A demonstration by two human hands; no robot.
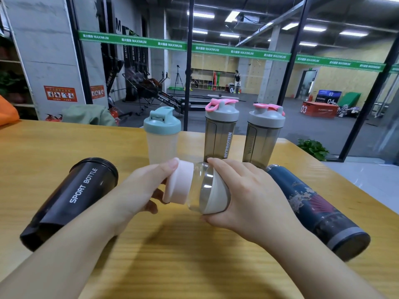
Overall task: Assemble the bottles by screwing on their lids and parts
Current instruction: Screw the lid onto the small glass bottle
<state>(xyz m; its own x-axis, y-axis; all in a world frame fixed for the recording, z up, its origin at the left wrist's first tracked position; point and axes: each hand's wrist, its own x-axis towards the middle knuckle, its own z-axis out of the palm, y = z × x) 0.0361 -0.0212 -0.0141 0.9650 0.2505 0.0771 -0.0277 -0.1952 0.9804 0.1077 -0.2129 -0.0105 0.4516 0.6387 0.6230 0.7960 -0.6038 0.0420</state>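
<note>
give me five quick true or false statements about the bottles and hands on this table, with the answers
1. The left hand grips a pink lid. True.
2. The black sport bottle stands upright. False: it lies on its side on the table.
3. Two grey bottles with pink-trimmed lids stand at the back. True.
4. The right hand is empty. False: it holds the small clear bottle.
5. The dark blue flask lies left of both hands. False: it lies to their right.
</note>
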